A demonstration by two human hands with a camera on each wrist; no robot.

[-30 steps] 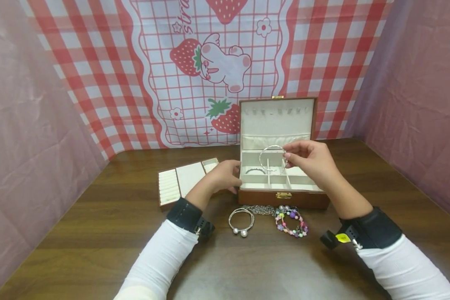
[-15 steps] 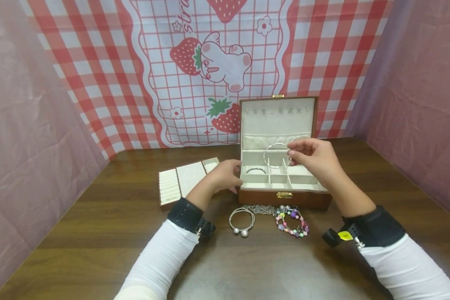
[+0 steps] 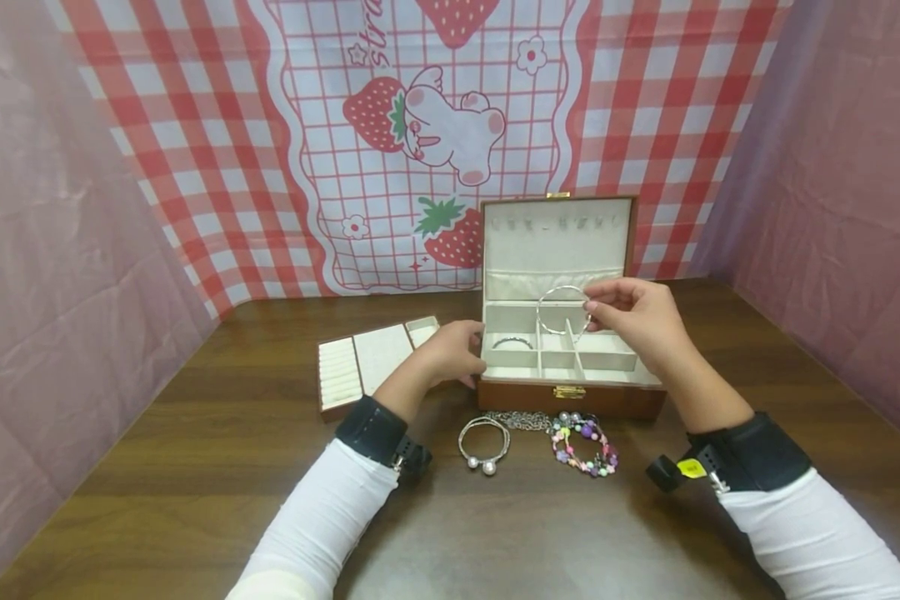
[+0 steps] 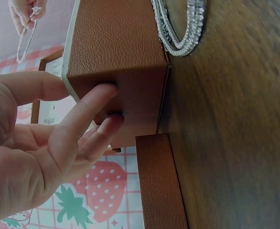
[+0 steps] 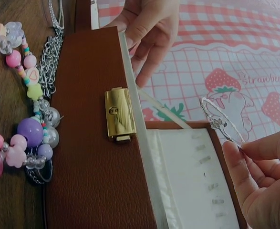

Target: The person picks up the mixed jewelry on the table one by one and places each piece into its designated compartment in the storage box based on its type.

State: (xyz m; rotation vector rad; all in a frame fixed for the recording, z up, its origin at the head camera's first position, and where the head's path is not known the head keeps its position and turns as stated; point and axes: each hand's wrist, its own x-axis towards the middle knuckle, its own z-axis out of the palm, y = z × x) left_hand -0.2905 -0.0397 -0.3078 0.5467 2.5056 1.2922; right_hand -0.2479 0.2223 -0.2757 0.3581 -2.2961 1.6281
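My right hand (image 3: 633,312) pinches a thin silver bangle (image 3: 542,308) between thumb and fingers, up over the back of the open jewelry box (image 3: 521,398). In the right wrist view the bangle (image 5: 221,110) shows a small ornament close to the fingertips. My left hand (image 3: 450,354) grips the box's left wall; in the left wrist view two fingertips press its brown outer side (image 4: 135,95) while another digit reaches the rim. A silver bracelet (image 3: 512,341) lies in the box's left compartment.
Before the box lie a pearl-ended silver bangle (image 3: 461,442), silver chains (image 3: 521,420) and colourful beaded bracelets (image 3: 558,454). A divided tray (image 3: 378,350) with ring rolls stands at left, partly behind my left forearm. The lid (image 3: 555,242) stands upright behind.
My right hand has shifted slightly right with the bangle, which hung a little lower over the compartments. The left hand stays at the box's left wall.
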